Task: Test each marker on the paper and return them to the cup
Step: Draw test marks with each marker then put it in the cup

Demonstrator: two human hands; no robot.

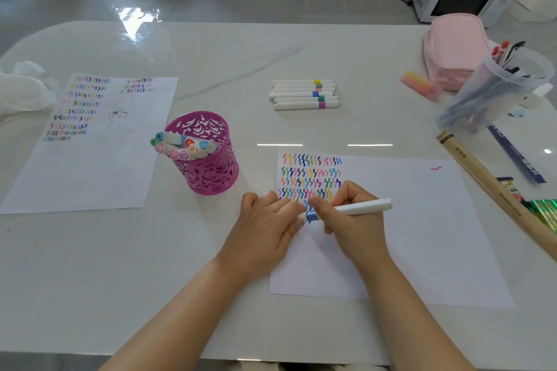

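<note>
A white marker with a blue band (361,207) lies across my right hand (349,220), which grips its barrel over the test paper (422,235). My left hand (265,226) pinches the marker's left end by the blue band; whether a cap is on is hidden. Rows of coloured squiggles fill the paper's top left corner. The magenta cut-out cup (208,156) stands left of the paper with several capped markers leaning in it. A row of several white markers (304,94) lies farther back on the table.
A second sheet covered in squiggles (90,144) lies at the left, with crumpled white plastic (21,90) beyond it. At the right stand a clear cup of pens (497,90), a pink pouch (455,51), a pink eraser (420,86) and long wooden packets (488,187).
</note>
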